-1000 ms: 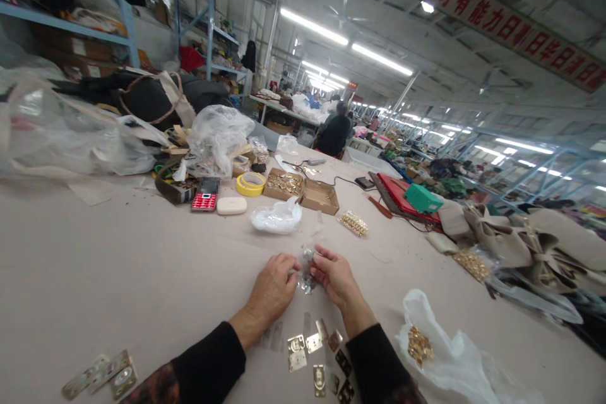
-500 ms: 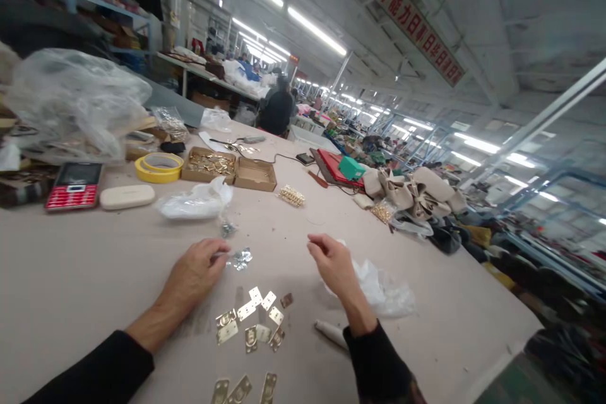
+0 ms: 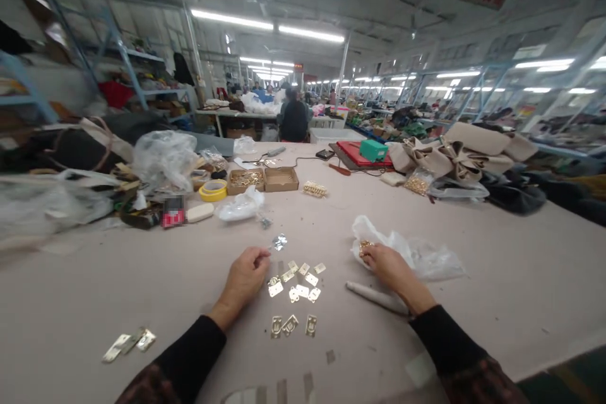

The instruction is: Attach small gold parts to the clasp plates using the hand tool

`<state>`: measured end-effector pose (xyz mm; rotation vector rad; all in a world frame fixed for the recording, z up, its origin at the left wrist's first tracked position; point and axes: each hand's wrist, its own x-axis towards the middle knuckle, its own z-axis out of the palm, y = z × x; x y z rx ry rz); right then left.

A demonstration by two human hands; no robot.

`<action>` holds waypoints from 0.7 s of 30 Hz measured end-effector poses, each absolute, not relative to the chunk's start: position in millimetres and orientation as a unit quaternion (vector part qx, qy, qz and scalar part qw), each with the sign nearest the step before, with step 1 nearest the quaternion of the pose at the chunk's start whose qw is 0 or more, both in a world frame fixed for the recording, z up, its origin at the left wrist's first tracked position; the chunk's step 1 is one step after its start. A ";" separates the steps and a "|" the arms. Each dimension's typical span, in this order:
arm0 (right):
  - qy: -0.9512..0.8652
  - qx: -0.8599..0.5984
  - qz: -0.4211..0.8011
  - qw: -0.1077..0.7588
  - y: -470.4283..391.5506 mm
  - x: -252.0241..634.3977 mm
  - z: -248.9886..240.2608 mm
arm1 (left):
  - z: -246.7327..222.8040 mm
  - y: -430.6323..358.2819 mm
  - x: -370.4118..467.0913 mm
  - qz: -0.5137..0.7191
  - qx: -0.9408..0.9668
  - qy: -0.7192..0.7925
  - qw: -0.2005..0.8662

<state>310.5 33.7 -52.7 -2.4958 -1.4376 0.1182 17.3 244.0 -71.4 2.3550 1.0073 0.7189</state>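
My left hand [image 3: 246,274] rests on the table with its fingers curled and thumb pressed in; what they hold, if anything, is too small to make out. Just beyond its fingertips lie small shiny silver pieces [image 3: 279,242]. To its right, several gold metal plates [image 3: 302,291] are scattered, with gold lock fittings [image 3: 290,325] in a row nearer to me. My right hand [image 3: 386,265] reaches into the mouth of a white plastic bag [image 3: 402,243], its fingers closed on small gold-coloured metal pieces [image 3: 364,247]. A pale rod-like tool [image 3: 374,295] lies under the right wrist.
Gold plates [image 3: 127,344] lie at the left front. Behind are a yellow tape roll [image 3: 213,190], two cardboard boxes [image 3: 280,179], a bundle of gold parts [image 3: 314,189] and a crumpled white bag [image 3: 241,204]. Beige bag pieces [image 3: 454,158] pile at right. A person [image 3: 293,117] sits beyond the table.
My right hand has moved from above the table to the plastic bag and closed on gold pieces there. My left hand stays near the silver pieces. The view has levelled and turned left.
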 end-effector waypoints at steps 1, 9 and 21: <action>-0.493 -0.860 0.033 0.125 31.7 311.4 -54.5 | -68.8 232.5 11.4 0.249 0.871 0.352 0.235; -0.473 -0.866 -0.042 0.155 20.4 304.3 -65.3 | -55.5 181.2 -14.6 0.180 0.907 0.327 0.196; -0.408 -0.821 -0.029 0.399 -2.3 282.3 -46.1 | -46.9 188.0 -1.1 0.126 0.908 0.351 0.191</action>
